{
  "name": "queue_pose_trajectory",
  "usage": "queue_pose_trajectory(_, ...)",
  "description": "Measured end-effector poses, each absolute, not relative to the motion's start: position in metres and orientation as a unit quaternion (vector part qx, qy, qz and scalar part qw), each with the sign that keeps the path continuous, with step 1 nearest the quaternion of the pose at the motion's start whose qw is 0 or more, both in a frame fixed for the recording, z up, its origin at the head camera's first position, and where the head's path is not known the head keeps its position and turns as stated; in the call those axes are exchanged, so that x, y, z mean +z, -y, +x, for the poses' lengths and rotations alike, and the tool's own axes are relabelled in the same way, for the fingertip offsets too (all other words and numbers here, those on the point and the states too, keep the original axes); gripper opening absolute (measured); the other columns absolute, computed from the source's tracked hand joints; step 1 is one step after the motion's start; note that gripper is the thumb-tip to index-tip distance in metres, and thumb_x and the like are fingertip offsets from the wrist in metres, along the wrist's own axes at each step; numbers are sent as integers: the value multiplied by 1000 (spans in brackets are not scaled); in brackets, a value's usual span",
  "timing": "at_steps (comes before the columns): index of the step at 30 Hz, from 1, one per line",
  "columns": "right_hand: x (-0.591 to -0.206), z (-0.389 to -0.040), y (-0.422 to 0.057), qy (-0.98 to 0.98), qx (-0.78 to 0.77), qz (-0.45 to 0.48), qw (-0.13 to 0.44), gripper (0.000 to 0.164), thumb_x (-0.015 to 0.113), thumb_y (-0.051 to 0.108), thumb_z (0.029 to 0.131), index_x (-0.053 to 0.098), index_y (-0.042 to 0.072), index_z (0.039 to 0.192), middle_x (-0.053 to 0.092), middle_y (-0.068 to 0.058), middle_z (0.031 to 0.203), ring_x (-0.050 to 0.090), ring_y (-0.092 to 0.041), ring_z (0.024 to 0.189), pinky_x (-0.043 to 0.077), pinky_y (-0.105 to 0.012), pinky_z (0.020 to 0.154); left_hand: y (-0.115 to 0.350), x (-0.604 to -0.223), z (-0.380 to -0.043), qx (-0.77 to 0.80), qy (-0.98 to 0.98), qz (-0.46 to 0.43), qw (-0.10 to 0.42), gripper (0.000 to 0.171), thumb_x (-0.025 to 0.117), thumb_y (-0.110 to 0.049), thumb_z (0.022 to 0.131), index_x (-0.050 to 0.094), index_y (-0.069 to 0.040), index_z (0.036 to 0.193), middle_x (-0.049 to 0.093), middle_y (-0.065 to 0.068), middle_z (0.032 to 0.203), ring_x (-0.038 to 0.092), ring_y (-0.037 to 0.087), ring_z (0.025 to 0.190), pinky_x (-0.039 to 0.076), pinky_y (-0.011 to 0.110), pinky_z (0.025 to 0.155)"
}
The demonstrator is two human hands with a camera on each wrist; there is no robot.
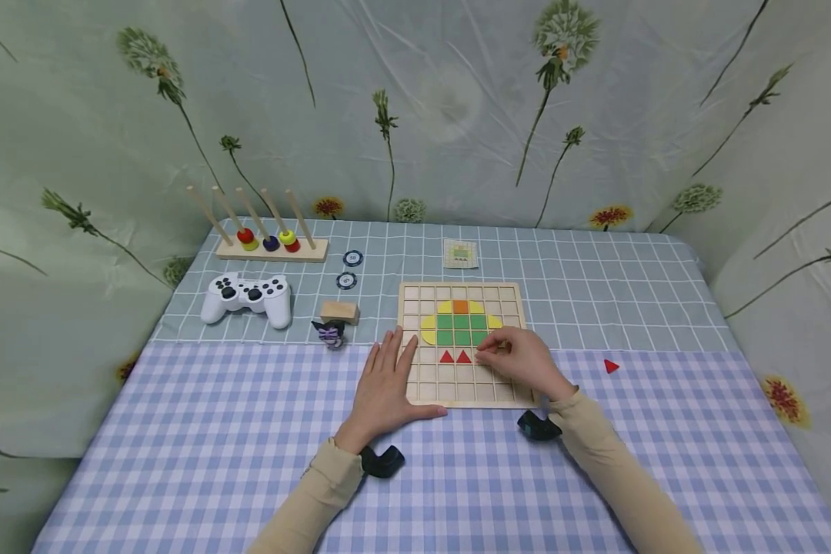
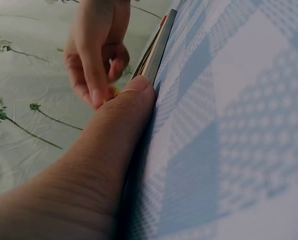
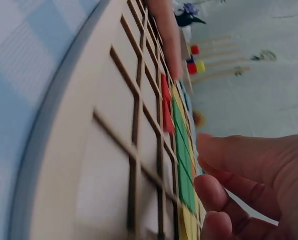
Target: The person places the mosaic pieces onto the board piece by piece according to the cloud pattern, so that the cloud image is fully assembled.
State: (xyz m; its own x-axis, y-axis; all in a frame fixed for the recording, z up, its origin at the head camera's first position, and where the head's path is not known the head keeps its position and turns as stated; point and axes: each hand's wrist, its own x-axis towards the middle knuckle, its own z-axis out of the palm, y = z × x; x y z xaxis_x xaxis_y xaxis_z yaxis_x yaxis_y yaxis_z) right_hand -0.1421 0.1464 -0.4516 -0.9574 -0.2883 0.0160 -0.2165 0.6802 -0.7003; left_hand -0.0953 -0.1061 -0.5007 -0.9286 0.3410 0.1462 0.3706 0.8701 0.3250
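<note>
A square wooden grid board [image 1: 425,385] carries green square tiles [image 1: 461,323], yellow curved pieces [image 1: 428,329] and an orange square [image 1: 460,307]. Two red triangles [image 1: 463,357] sit side by side below them. My left hand [image 1: 385,385] rests with spread fingers over the board's left edge, its thumb along the near edge. Over the right part of the board, my right hand [image 1: 522,360] has thumb and fingertips drawn together, right beside the triangles; I cannot tell whether it pinches a small piece. Another red triangle [image 1: 611,366] lies on the cloth to the right.
A small pattern card [image 1: 460,253] lies behind the board. To the left are a wooden block [image 1: 339,312], a small dark figure [image 1: 331,334], two round chips [image 1: 347,281], a white game controller [image 1: 247,298] and a peg stand [image 1: 273,251] with coloured beads.
</note>
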Motion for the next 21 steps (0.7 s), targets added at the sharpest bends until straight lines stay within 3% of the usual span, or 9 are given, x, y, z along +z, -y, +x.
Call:
queue_pose_trajectory(9, -448, -134, -207, -916, -391, -89, 2, 15, 73, 22, 85, 74, 8, 90, 64, 0, 77, 45, -14, 54, 35, -24, 43, 107, -502, -95, -175, 967, -183, 40, 122, 58, -83, 63, 21, -8, 152, 12, 16, 156, 5, 29, 143, 3, 42, 114)
queue_pose_trajectory(14, -447, -130, -238, -920, -387, -57, -28, 19, 72, 25, 86, 74, 6, 92, 67, -5, 83, 48, -14, 57, 38, -26, 45, 107, -503, -94, -177, 965, -187, 46, 121, 58, -83, 63, 23, -8, 151, 13, 17, 156, 6, 30, 143, 3, 42, 114)
queue_pose_trajectory(17, -447, -125, -254, -923, -382, -27, -34, 19, 73, 27, 85, 73, 9, 91, 67, -2, 84, 50, -13, 60, 41, -32, 45, 107, -503, -94, -176, 966, -185, 43, 121, 58, -83, 63, 22, -8, 152, 12, 16, 156, 5, 29, 143, 3, 42, 114)
queue_pose_trajectory(21, -447, -117, -275, -931, -364, -12, -29, 22, 74, 28, 84, 72, 7, 93, 65, -2, 83, 50, -13, 63, 42, -32, 47, 106, -502, -95, -176, 966, -185, 42, 121, 58, -83, 63, 22, -8, 151, 12, 16, 156, 5, 29, 143, 2, 42, 114)
